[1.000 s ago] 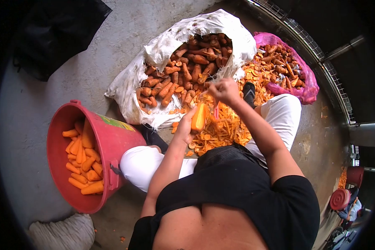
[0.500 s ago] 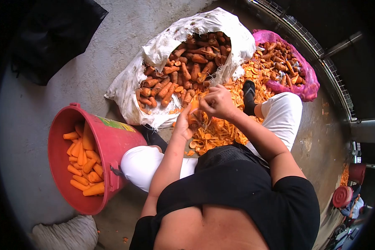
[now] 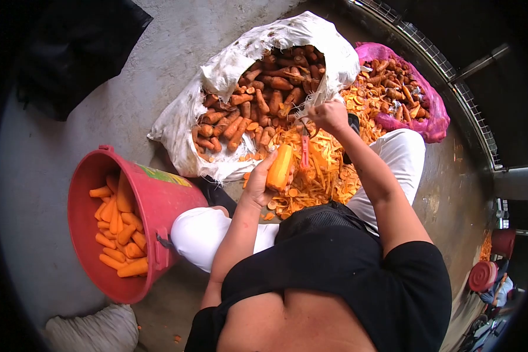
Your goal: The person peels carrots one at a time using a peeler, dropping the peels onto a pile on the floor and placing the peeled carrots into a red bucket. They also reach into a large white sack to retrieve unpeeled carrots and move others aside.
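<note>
My left hand (image 3: 260,180) is closed around a peeled carrot (image 3: 280,168), bright orange and smooth, held above the floor between my legs. Just beyond it, my right hand (image 3: 330,115) grips a peeler (image 3: 305,151) whose reddish-pink end points down toward me; peeler and carrot are apart. Below both hands spreads a heap of carrot peelings (image 3: 325,182) with round cut slices among them. Straight ahead, a torn white sack (image 3: 182,129) lies open with many unpeeled, dirt-stained carrots (image 3: 276,82) inside.
A red bucket (image 3: 158,202) tips on its side at my left, holding peeled carrots (image 3: 120,229). A pink sack (image 3: 434,120) of carrot pieces stands at the far right. Black plastic (image 3: 76,53) lies upper left, a pale sack (image 3: 94,328) lower left. Another person (image 3: 501,291) is far right.
My right hand has swung up and away from the carrot, bringing the peeler into plain view. The carrot in my left hand now shows more of its side.
</note>
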### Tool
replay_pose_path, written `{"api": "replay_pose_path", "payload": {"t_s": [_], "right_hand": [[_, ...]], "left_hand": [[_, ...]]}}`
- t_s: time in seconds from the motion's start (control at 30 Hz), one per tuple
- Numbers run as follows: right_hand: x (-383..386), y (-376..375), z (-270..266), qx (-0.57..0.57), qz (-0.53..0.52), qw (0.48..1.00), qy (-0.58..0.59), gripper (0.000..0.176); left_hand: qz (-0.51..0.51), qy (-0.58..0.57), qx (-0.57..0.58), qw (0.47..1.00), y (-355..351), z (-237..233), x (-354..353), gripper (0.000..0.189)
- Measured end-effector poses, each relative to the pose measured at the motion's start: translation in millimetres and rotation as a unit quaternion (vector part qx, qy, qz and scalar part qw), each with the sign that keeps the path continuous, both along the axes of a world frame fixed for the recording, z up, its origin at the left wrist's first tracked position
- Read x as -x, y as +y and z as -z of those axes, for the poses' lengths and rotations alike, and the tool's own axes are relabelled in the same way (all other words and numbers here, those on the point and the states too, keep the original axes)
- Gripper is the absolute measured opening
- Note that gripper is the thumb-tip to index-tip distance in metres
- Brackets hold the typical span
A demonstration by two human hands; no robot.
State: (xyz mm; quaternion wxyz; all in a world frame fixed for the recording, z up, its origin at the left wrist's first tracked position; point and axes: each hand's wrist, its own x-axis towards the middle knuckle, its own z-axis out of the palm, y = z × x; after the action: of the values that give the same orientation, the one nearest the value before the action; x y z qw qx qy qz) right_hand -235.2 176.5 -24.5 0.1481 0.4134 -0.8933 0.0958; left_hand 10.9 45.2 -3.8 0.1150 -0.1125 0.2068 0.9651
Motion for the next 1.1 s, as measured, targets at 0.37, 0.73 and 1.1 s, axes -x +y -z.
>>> {"api": "replay_pose_path", "payload": {"t_s": [0.37,0.73,1.1], "right_hand": [[-99.2,-17.7,-57.4,0.172,-0.199,0.953,-0.154,0.028],[-67.3,-28.1,-45.5,0.165,-0.143,0.97,-0.103,0.035],[-24.1,6.6,-9.9,0.068,0.123,0.942,-0.305,0.048]], "left_hand": [[-0.116,-0.164,0.01,0.98,-1.6,23.6,16.1,0.032],[-0.047,-0.084,0.018,0.995,-3.3,11.4,6.1,0.042],[-0.071,-0.076,0.038,0.994,-1.2,-2.1,14.2,0.05]]}}
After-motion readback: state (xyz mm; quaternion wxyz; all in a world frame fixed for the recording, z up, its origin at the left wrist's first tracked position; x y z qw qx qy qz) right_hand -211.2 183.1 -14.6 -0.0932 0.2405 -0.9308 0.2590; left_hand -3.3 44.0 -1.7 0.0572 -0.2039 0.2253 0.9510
